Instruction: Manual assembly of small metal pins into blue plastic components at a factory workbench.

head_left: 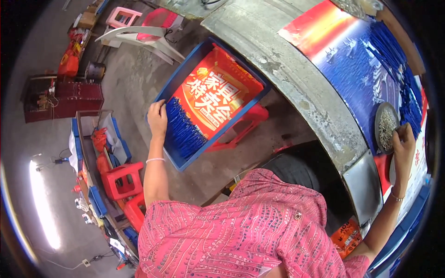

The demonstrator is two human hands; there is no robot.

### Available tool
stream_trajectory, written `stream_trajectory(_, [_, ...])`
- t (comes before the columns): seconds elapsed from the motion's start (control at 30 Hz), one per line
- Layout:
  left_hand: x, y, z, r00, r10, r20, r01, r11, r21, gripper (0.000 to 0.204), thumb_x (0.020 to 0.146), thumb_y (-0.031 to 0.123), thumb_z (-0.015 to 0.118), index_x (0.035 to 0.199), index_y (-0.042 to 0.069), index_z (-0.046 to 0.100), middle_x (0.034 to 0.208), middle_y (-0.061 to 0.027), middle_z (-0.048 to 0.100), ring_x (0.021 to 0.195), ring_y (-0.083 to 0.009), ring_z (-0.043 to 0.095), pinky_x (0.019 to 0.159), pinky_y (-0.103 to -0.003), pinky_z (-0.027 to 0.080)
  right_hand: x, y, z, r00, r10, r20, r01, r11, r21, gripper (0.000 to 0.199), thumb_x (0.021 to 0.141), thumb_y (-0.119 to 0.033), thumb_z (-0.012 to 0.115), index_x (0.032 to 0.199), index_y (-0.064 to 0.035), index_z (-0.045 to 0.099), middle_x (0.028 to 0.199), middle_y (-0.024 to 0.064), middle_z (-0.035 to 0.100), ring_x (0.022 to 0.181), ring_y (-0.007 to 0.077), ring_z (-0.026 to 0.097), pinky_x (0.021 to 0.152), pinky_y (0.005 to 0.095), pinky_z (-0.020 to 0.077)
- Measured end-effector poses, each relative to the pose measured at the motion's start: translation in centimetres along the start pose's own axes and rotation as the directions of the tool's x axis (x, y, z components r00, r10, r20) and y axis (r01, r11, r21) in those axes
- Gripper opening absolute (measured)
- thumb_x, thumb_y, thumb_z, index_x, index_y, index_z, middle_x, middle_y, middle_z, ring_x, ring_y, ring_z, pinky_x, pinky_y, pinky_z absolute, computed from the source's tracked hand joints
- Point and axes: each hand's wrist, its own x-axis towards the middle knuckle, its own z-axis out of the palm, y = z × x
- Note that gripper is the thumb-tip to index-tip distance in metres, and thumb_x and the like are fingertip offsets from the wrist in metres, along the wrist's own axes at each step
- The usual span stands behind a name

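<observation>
My left hand [158, 119] is at the left corner of a blue plastic tray [184, 162], its fingers curled closed over the rim. Whether they grip the rim or a small piece is hidden. Beside it in the tray, a dense row of thin blue strips [183, 124] lies on a red printed sheet [208, 95]. Far to the right, my right hand [405, 141] has its fingers bent together at the edge of a dark round dish [379, 123]. Small metallic pieces [387, 128] fill that dish. Anything between those fingertips is too small to make out.
More long blue strips [389, 51] are heaped on a blue-and-red printed sheet [345, 69] covering the worn grey worktop [296, 69]. A red stool [252, 121] stands beneath the tray. Behind it is a white plastic chair [143, 39]. Red stools [123, 180] stand at left.
</observation>
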Motion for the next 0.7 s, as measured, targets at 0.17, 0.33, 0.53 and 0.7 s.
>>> stream_trajectory(0.17, [5.1, 10.1, -1.7, 0.990, 0.097, -0.106, -0.119, 0.968, -0.223, 0.017, 0.087, 0.002, 0.054, 0.101, -0.001, 0.062, 0.096, -0.0141, 0.062, 0.090, -0.0262, 0.061, 0.081, -0.032, 0.047, 0.5, -1.5, 0.0, 0.995, -0.034, -0.093, 0.035, 0.999, 0.015, 0.029, 0.079, -0.002, 0.057, 0.107, 0.0020, 0.054, 0.091, 0.0038, 0.057, 0.083, 0.0118, 0.053, 0.075, 0.0246, 0.0423])
stream_trajectory(0.33, [10.0, 25.1, -2.4, 0.875, 0.466, -0.134, -0.468, 0.742, -0.481, 0.023, 0.082, -0.007, 0.054, 0.103, -0.001, 0.061, 0.098, -0.0163, 0.060, 0.089, -0.0295, 0.060, 0.079, -0.035, 0.048, -0.2, -4.0, -0.6, 0.986, -0.133, -0.097, 0.136, 0.990, 0.022, 0.010, 0.078, 0.000, 0.058, 0.087, 0.0046, 0.057, 0.076, 0.0074, 0.060, 0.073, 0.0126, 0.058, 0.069, 0.0261, 0.0454])
stream_trajectory(0.53, [14.5, 40.4, 0.3, 0.672, 0.736, -0.082, -0.483, 0.351, -0.802, 0.020, 0.079, -0.004, 0.057, 0.098, 0.000, 0.063, 0.087, -0.0153, 0.059, 0.082, -0.0314, 0.059, 0.071, -0.034, 0.047, -4.5, -5.8, -2.3, 0.993, -0.045, -0.105, 0.069, 0.970, 0.232, 0.009, 0.081, 0.000, 0.059, 0.087, 0.0010, 0.053, 0.075, 0.0046, 0.055, 0.067, 0.0112, 0.052, 0.063, 0.0250, 0.0444])
stream_trajectory(0.7, [17.9, 52.4, 7.2, 0.520, 0.832, -0.191, -0.610, 0.205, -0.765, 0.017, 0.080, 0.007, 0.061, 0.097, 0.004, 0.063, 0.088, -0.0146, 0.058, 0.085, -0.0323, 0.058, 0.072, -0.040, 0.047, -11.1, -6.7, -2.5, 0.999, 0.035, -0.030, -0.021, 0.927, 0.374, 0.011, 0.081, -0.001, 0.063, 0.089, 0.0014, 0.055, 0.079, 0.0052, 0.059, 0.069, 0.0105, 0.057, 0.064, 0.0247, 0.0465])
